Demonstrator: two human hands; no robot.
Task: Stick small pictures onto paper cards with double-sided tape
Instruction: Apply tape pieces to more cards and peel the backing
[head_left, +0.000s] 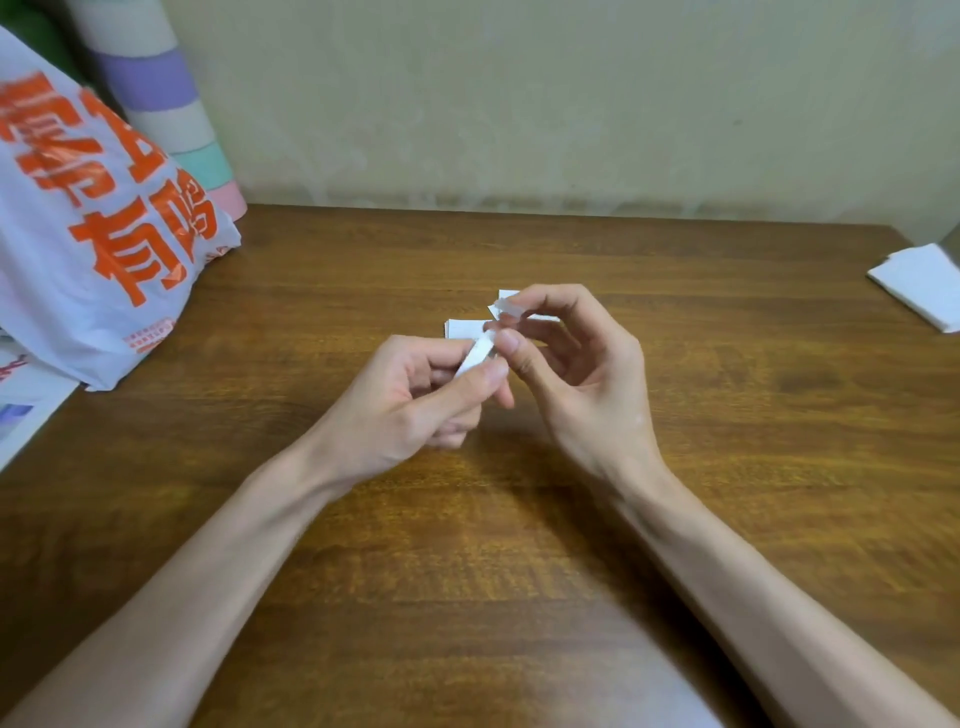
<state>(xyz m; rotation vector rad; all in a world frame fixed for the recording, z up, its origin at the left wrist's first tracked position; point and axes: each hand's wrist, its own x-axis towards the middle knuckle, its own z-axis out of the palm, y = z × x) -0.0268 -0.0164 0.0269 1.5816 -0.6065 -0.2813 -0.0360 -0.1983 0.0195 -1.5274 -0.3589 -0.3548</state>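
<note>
Both hands are raised over the middle of the wooden table (727, 467). My left hand (410, 400) pinches a small white slip (479, 356), seen nearly edge-on, between thumb and fingers. My right hand (576, 374) meets it from the right; its thumb touches the slip's upper end, and its index finger carries a short pale strip of tape (511, 310) at the tip. Behind the hands a small white paper card (462, 328) lies flat on the table, partly hidden. Another white scrap (505, 298) shows just above the right fingertips.
A white plastic bag (93, 234) with orange print stands at the left, with a striped roll (166, 104) behind it against the wall. A stack of white papers (924, 283) lies at the far right edge. Printed paper (21, 410) sits at the left edge.
</note>
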